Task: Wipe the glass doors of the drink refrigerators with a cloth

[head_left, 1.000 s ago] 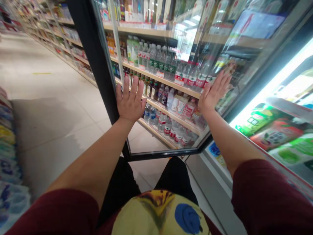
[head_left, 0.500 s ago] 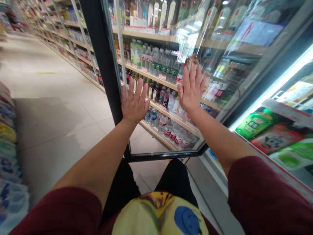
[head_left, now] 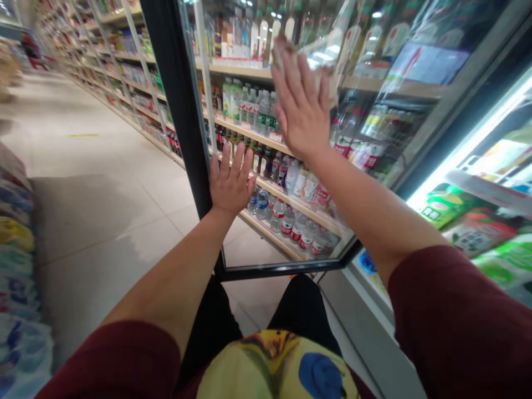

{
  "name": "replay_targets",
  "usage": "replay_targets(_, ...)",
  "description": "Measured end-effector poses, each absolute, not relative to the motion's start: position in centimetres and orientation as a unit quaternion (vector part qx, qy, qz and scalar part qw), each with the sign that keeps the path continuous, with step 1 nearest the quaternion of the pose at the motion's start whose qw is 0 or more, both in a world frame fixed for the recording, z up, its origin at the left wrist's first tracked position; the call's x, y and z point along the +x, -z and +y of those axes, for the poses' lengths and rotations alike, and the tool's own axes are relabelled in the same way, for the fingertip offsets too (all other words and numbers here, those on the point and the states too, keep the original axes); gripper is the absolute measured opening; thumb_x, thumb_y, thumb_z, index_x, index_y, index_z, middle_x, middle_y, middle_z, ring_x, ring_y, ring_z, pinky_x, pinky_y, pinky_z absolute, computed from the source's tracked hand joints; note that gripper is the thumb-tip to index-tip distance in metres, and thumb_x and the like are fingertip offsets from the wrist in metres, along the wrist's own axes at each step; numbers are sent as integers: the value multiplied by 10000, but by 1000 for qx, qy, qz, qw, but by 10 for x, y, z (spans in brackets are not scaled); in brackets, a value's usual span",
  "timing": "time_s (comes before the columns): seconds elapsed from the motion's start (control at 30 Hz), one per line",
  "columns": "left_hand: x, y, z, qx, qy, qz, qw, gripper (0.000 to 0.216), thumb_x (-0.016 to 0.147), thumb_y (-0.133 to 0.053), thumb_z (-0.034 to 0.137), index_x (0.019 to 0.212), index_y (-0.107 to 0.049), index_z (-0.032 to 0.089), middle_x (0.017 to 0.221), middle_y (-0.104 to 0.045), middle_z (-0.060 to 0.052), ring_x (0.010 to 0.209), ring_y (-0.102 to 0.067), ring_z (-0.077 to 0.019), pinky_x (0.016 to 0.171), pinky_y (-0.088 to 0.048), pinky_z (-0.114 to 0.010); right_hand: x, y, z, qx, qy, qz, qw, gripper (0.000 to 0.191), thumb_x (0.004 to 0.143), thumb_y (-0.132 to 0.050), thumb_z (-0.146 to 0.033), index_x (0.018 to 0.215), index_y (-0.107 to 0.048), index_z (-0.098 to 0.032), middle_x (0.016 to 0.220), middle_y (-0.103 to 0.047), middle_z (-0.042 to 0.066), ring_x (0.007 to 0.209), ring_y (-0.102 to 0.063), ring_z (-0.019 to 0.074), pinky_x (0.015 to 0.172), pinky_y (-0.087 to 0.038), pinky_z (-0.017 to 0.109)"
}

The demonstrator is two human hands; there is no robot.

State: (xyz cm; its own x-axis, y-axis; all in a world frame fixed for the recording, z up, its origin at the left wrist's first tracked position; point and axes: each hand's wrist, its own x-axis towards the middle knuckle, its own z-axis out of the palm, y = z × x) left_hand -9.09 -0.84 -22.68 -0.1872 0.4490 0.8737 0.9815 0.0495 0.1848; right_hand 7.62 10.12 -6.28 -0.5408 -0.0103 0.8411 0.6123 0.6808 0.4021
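Observation:
A glass cooler door (head_left: 253,252) in a black frame stands swung open in front of me. My left hand (head_left: 230,183) lies flat with its fingers spread near the door's left frame, against the glass, holding nothing. My right hand (head_left: 303,111) is higher up, its fingers stretched out over a crumpled, light brown-patterned cloth (head_left: 282,49) that it keeps pressed to the pane. Most of the cloth is hidden under the palm; bits show past the fingertips and beside the little finger. Reflections streak the upper right of the glass.
Behind the glass, shelves (head_left: 274,145) carry rows of bottled drinks. On the right, the lit cooler holds green and red packs (head_left: 477,235). Wrapped packages (head_left: 16,288) are stacked at the left edge. A tiled aisle (head_left: 112,205) runs beside long shelving; a person (head_left: 30,47) is far off.
My right hand has slid up and to the left across the glass, taking the cloth with it. My left hand stays at its place by the frame. The view has shifted slightly.

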Motion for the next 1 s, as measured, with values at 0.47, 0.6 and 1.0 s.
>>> replay_targets(0.47, -67, 89, -18, -496, 407, -663, 386, 682, 1062, -391, 378, 1704, -250, 194, 1782, -123, -2, 1687, -32, -263, 1421, -55, -508, 74, 55, 99, -133, 309, -845, 415, 581, 1142, -255, -391, 1713, -319, -303, 1751, -243, -55, 1660, -194, 265, 1388, -103, 568)
replay_targets(0.6, -55, 62, -20, -505, 386, -683, 359, 766, 1025, -486, 305, 1720, -181, 208, 1793, -46, -14, 1685, 17, -345, 1407, 43, -611, 78, 18, 112, -235, 296, -725, 576, 616, 1145, -206, -366, 1680, -385, -120, 1715, -338, 93, 1630, -266, 325, 1348, -187, 594)
replay_targets(1.0, -54, 69, -13, -491, 394, -692, 354, 809, 973, -413, 271, 1724, -115, 252, 1791, 38, 67, 1679, 82, -302, 1371, 132, -627, 76, 10, 112, -219, 337, -734, 548, 596, 1158, -241, -389, 1670, -399, -129, 1704, -362, 76, 1610, -312, 306, 1348, -222, 575)
